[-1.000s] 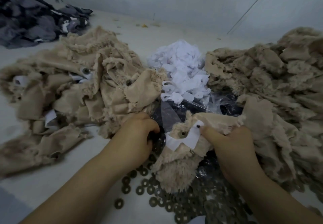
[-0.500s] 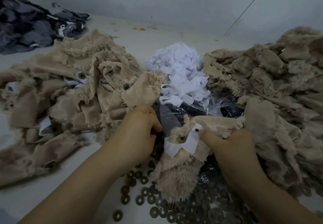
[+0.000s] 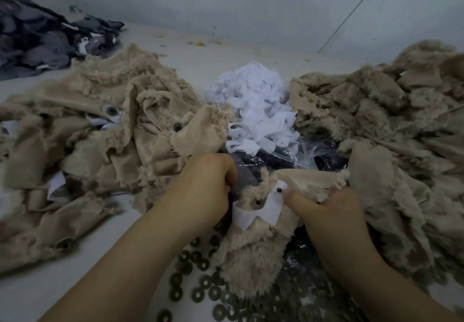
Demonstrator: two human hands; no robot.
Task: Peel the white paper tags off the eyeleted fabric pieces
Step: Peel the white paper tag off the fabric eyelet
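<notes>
Head view: one furry beige fabric piece (image 3: 253, 254) with a metal eyelet lies centre, carrying one flat white paper tag (image 3: 258, 211). The right hand (image 3: 334, 211) grips this piece, thumb beside the tag. The left hand (image 3: 200, 186), just left of it, is curled; contents cannot be told. Behind it: one crumpled white tag heap (image 3: 256, 110). Two beige piles flank it. Many dark metal rings (image 3: 200, 279) lie below.

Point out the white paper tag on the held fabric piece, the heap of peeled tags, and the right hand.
white paper tag (image 3: 259, 208), head view, on its flat middle.
heap of peeled tags (image 3: 256, 103), head view, on the pile's centre.
right hand (image 3: 331, 211), head view, on the hand's back.
</notes>
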